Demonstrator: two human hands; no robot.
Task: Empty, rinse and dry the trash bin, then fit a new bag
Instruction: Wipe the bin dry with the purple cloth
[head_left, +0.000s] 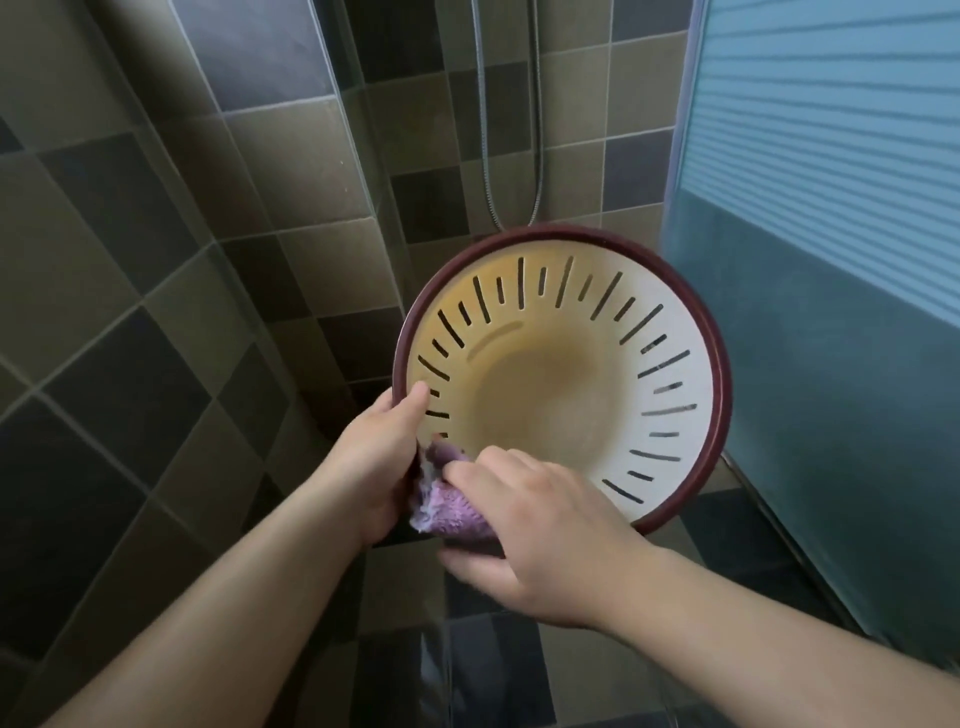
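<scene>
From the head view, you hold the trash bin (561, 384) in mid-air, mouth towards you. Your left hand (382, 462) grips its dark rim; your right hand (540, 525) pinches a purple cloth (452, 506) against the near wall. The bin looks like light, stiff slotted plastic, possibly slick if wet, so keep to the rim. Behind are tiled walls (156, 260), a shower hose (485, 156) and a frosted panel (831, 208).
</scene>
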